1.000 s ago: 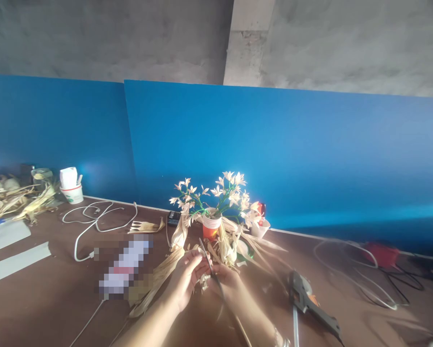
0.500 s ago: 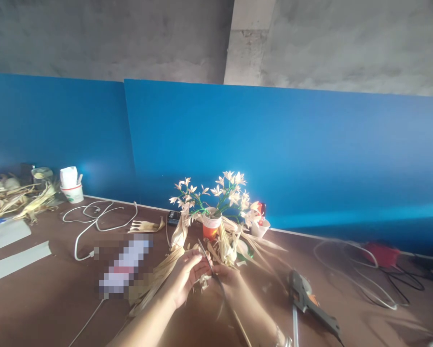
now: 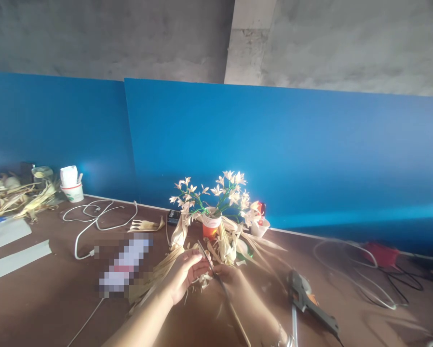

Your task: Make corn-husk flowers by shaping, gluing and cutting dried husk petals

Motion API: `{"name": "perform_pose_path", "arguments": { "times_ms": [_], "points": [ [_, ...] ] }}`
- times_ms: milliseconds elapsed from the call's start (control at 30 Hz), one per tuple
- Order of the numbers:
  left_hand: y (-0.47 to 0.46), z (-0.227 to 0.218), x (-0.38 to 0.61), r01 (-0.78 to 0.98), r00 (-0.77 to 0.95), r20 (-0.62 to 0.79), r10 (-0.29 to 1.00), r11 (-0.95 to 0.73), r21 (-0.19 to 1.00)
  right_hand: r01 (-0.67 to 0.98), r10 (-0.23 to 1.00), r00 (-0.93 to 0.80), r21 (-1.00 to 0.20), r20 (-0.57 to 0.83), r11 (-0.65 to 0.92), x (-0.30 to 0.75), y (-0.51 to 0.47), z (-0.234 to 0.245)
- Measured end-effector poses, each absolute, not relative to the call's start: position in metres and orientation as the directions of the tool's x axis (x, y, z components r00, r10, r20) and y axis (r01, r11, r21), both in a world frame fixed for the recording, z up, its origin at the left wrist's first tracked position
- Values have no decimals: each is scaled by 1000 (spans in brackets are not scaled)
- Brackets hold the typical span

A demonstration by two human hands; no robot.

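Note:
A long thin stick [image 3: 228,300], dark at its upper part and paler toward the bottom, slants between my hands, its far tip pointing at the flower cup. My left hand [image 3: 188,273] is closed around its upper part, thumb on top and fingertips curled against it. Lower down, my right hand [image 3: 233,282] grips the same stick, its fingers partly hidden. Just beyond stands an orange-and-white paper cup [image 3: 211,229] holding pale husk flowers [image 3: 234,193] on green stems. Bundles of dried husk [image 3: 226,246] surround the cup, and small scraps [image 3: 204,280] lie under my hands.
A glue gun [image 3: 312,303] lies to the right, with cables [image 3: 361,284] and a red object [image 3: 383,254] beyond it. On the left are a white cable [image 3: 81,236], a blurred-out item [image 3: 124,267], pale strips [image 3: 17,262], a husk pile [image 3: 24,197] and a white cup [image 3: 72,193].
Almost nothing differs. Both hands keep their hold on the stick, with only a very slight shift of the forearms.

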State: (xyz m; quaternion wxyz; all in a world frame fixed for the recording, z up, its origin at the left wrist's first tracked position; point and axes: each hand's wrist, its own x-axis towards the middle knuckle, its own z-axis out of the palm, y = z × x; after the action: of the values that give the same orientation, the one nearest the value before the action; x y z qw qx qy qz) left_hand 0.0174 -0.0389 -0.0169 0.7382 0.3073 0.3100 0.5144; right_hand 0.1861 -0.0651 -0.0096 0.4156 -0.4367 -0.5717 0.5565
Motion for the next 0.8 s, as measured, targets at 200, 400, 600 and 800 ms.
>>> {"name": "perform_pose_path", "arguments": {
  "times_ms": [200,400,600,800],
  "points": [
    [-32,-19,12,-382,247,-157,956,245,891,385,998,-70,-923,4,31,204,-63,-3],
    [-26,-24,11,334,86,112,990,-135,933,863,962,235,-486,138,-141,232,-55,-8],
    [-39,-25,14,750,226,302,926,-364,553,931,972,197,-334,130,-144,240,-48,-34],
    [-41,-30,17,752,271,273,923,-380,539,961,967,146,-263,211,-88,243,-47,-41]
  ]
}}
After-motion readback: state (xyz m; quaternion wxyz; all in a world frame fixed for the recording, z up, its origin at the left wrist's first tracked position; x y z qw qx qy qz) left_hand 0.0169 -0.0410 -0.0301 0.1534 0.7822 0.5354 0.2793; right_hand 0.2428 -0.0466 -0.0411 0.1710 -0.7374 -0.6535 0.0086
